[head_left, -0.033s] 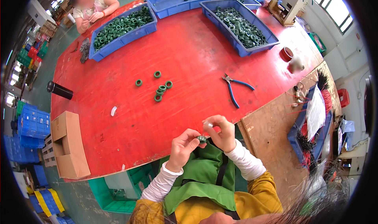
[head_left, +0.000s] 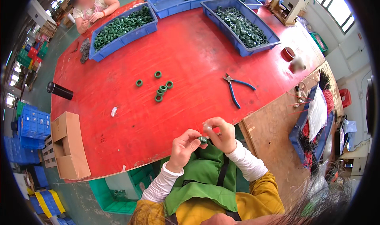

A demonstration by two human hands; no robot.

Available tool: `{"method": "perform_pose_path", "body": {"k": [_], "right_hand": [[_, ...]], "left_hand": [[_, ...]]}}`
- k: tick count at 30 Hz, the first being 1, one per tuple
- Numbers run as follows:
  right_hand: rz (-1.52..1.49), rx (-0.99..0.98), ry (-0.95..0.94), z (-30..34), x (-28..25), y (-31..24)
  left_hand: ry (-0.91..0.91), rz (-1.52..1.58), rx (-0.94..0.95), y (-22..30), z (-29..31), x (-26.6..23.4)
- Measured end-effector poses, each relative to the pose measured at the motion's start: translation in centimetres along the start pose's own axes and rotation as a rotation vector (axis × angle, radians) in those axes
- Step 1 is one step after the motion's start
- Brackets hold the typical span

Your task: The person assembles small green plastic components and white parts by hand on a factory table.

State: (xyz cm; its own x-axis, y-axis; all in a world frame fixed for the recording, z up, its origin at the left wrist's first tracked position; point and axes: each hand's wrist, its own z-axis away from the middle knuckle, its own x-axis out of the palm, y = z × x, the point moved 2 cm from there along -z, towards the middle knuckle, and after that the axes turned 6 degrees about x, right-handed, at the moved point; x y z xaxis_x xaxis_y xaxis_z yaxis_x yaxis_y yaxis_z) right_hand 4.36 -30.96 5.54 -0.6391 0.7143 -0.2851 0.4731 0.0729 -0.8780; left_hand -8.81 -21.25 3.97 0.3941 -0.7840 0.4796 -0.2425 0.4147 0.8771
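Head view: left hand (head_left: 185, 146) and right hand (head_left: 222, 133) are pinching one green ring (head_left: 203, 139) together, fingers closed, just off the red table (head_left: 190, 47) edge. Nothing is shifting since the earlier frame; loose rings (head_left: 161, 89) and pliers (head_left: 236, 88) are lying untouched.

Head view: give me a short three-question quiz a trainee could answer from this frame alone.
1. True or false: the blue-handled pliers lie on the red table, apart from both hands.
2. Multiple choice: what is held between the left hand and the right hand? A) a small green ring B) a cardboard box C) a black cylinder
3. Short answer: what fills the blue tray at the far right of the table?

Key:
1. True.
2. A; both hands meet on it near the table's near edge.
3. Green rings, like the loose green rings lying mid-table.
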Motion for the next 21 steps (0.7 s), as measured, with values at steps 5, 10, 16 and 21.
{"method": "perform_pose_path", "body": {"k": [5,10,16,21], "right_hand": [[0.120,-0.210,-0.057,0.1,-0.2,0.5],[-0.516,0.376,-0.075,2.2,0.9,1.5],[-0.325,0.397,-0.271,2.2,0.0,1.6],[0.005,0.084,-0.216,2.6,0.5,0.8]], "left_hand": [[-0.019,0.082,0.028,-0.5,-0.1,-0.3],[0.017,0.174,-0.017,-1.0,0.1,-0.4],[0.044,0.208,-0.035,-1.2,0.2,-0.7],[0.072,0.250,-0.075,-1.7,0.3,-0.7]]}}
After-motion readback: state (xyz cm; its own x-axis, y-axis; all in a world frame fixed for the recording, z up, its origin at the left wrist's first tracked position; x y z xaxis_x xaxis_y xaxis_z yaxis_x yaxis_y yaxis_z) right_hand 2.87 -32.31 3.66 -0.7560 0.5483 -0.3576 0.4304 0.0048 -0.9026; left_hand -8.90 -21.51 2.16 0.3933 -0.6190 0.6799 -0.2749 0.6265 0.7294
